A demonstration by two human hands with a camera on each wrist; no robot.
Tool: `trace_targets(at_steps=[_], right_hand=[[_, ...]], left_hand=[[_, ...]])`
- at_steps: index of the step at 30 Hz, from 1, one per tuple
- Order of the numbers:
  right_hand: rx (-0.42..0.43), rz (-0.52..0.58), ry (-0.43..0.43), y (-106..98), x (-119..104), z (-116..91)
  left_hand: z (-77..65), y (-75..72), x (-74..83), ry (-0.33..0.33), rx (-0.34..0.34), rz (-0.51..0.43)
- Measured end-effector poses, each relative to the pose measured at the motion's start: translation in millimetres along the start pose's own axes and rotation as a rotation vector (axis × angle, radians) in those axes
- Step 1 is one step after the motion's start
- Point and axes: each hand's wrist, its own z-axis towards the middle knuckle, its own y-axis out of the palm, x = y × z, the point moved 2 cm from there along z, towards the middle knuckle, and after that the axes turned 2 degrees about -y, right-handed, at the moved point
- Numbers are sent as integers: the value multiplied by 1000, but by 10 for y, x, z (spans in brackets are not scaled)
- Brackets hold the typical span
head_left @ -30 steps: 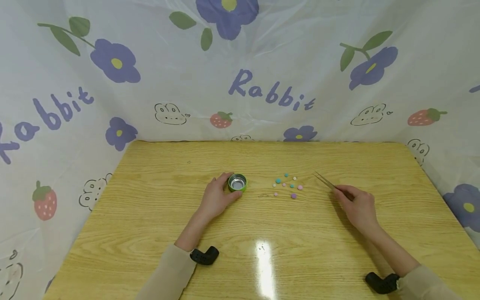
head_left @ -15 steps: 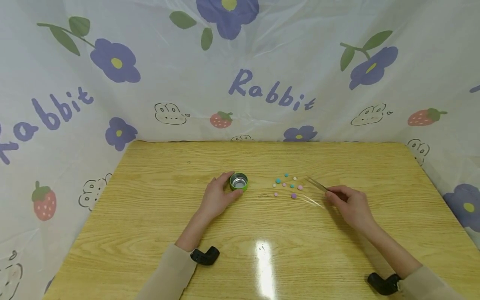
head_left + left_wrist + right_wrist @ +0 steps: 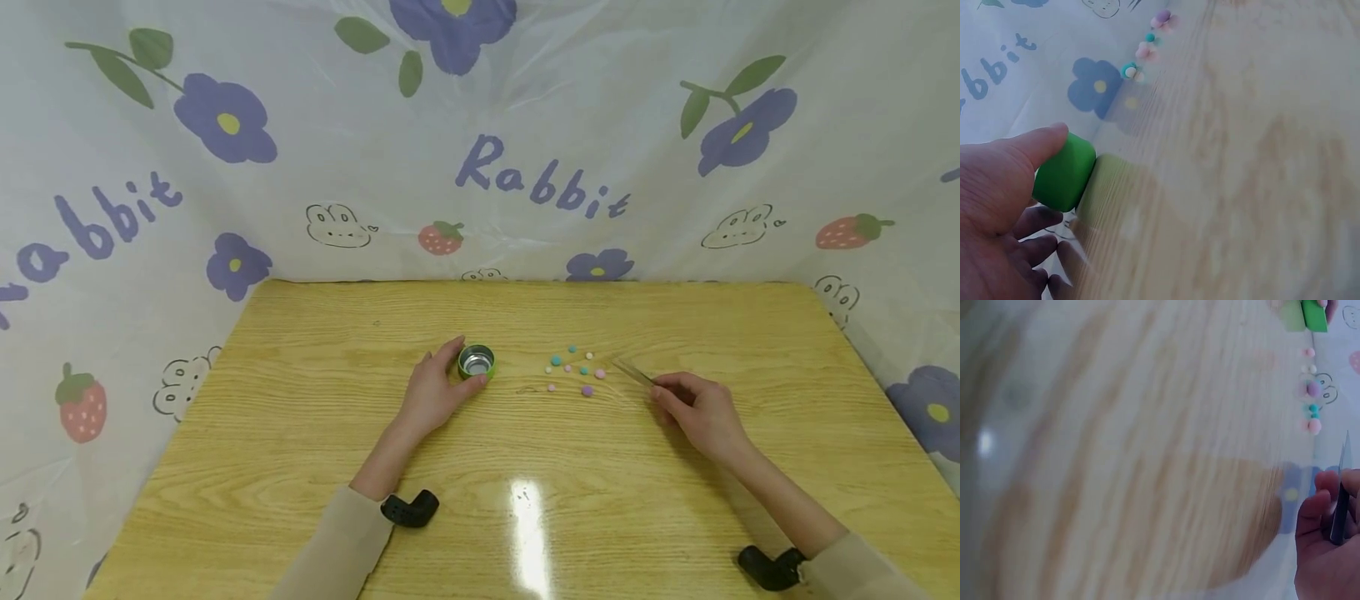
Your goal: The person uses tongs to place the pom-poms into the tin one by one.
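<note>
A small round green tin point(image 3: 476, 375) with a silvery inside stands on the table, its top uncovered. My left hand point(image 3: 432, 396) grips it from the left, thumb on the near side and fingers on the far side; the left wrist view shows the thumb against the green wall point(image 3: 1066, 172). My right hand point(image 3: 701, 417) pinches a pair of thin metal tweezers point(image 3: 633, 371), tips pointing left with nothing seen between them. Just left of those tips lie several small round beads point(image 3: 587, 391), purple, pink, blue and white. In the right wrist view the tweezers point(image 3: 1340, 515) slant upward.
The wood-grain table point(image 3: 450, 500) has a bright light reflection near its front. A printed curtain point(image 3: 375, 150) with flowers and rabbits rises behind the back edge and at both sides. Black wrist cameras point(image 3: 411, 508) sit at both cuffs.
My right hand has moved a little left with the tweezers, bringing the tips closer to the beads. My left hand and the tin have hardly moved.
</note>
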Motion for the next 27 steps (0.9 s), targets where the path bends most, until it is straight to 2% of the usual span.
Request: trace_targets(at_steps=[3,8,17,27], right_hand=[[-7,-45,-4,-14,-4,-2],[-28,-55,11,-28,-6,-17],[-21,-49,-10,-2,34,-36],[-24,-77,24,-7,55,-23]], left_hand=[[3,-8,25,1,4,-1],[19,-11,51,8,-3,-4],[38,-3,-9,14,-2,-13],[33,26,-31,-8,-11,-32]])
